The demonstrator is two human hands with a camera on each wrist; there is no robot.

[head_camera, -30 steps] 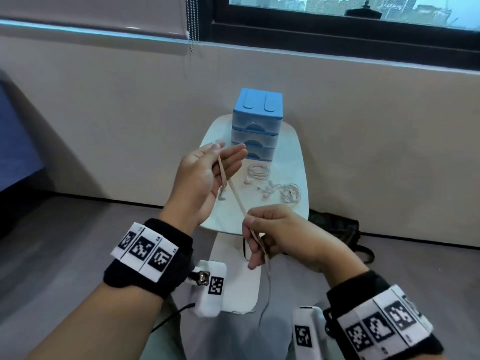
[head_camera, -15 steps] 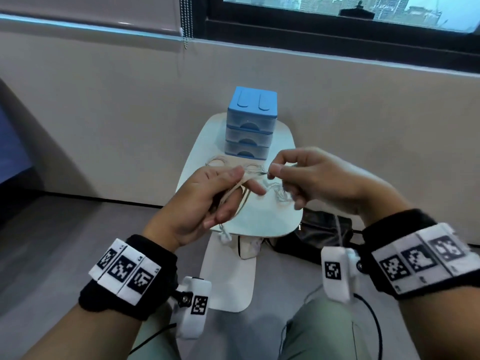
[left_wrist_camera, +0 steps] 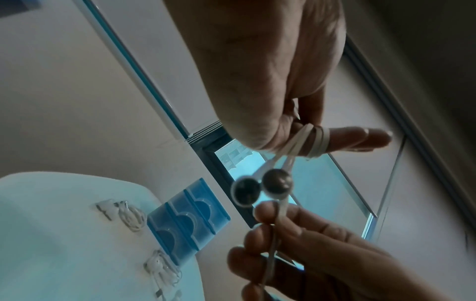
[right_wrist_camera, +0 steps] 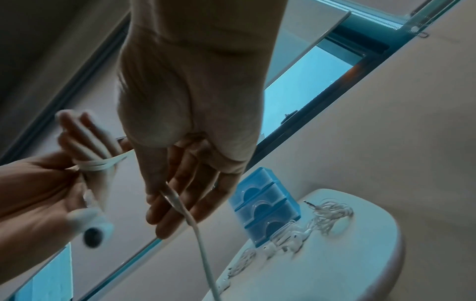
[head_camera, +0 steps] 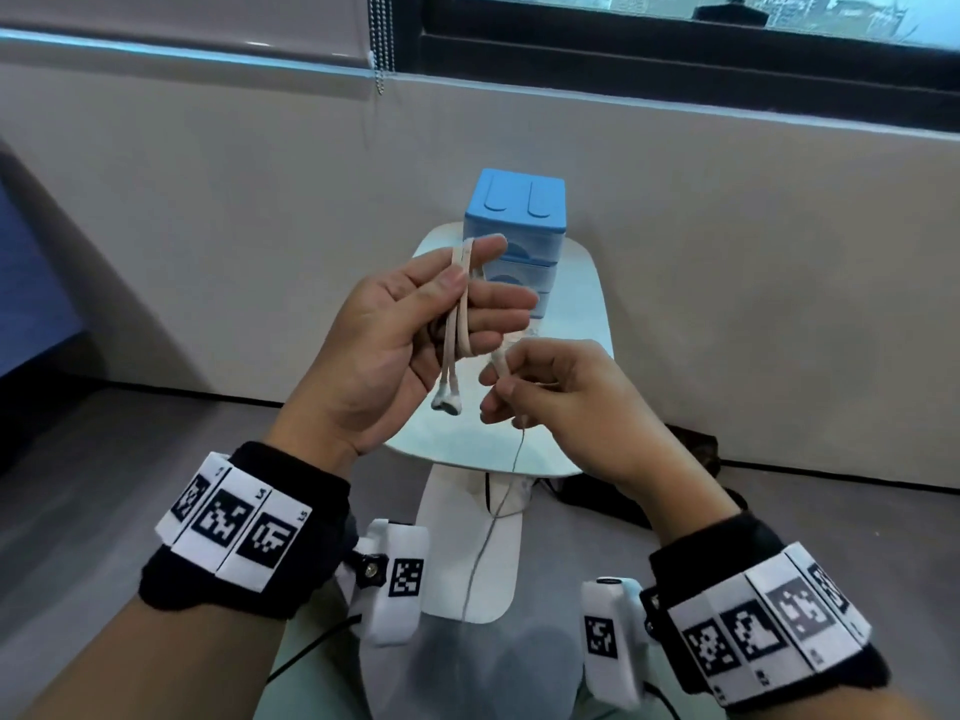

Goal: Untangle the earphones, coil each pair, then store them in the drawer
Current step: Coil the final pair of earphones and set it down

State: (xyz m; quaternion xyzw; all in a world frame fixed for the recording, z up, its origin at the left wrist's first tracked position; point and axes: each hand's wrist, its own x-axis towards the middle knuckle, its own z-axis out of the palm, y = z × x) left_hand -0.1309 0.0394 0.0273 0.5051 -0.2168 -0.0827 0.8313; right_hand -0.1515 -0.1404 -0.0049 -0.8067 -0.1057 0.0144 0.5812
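My left hand (head_camera: 483,298) is raised palm-up over the table's near edge. A flat beige earphone cable (head_camera: 460,324) is looped round its straight fingers, and the thumb presses the cable against them. Two white earbuds (head_camera: 447,402) dangle below the palm, seen close in the left wrist view as earbuds (left_wrist_camera: 262,187). Just right of them, my right hand (head_camera: 501,387) pinches the same cable; its thin tail (head_camera: 488,527) hangs toward the floor. The blue three-drawer unit (head_camera: 517,210) stands at the table's far end with its drawers closed.
On the small white table (head_camera: 587,314), other white earphones lie in front of the drawers: a loose bundle (right_wrist_camera: 332,215) and smaller coils (right_wrist_camera: 285,238). A black bag (head_camera: 691,449) lies on the floor by the wall. My knees are below the hands.
My right hand has swung from beyond the left fingers back down toward me, laying cable round them. The left hand has turned palm-up and spread its fingers.
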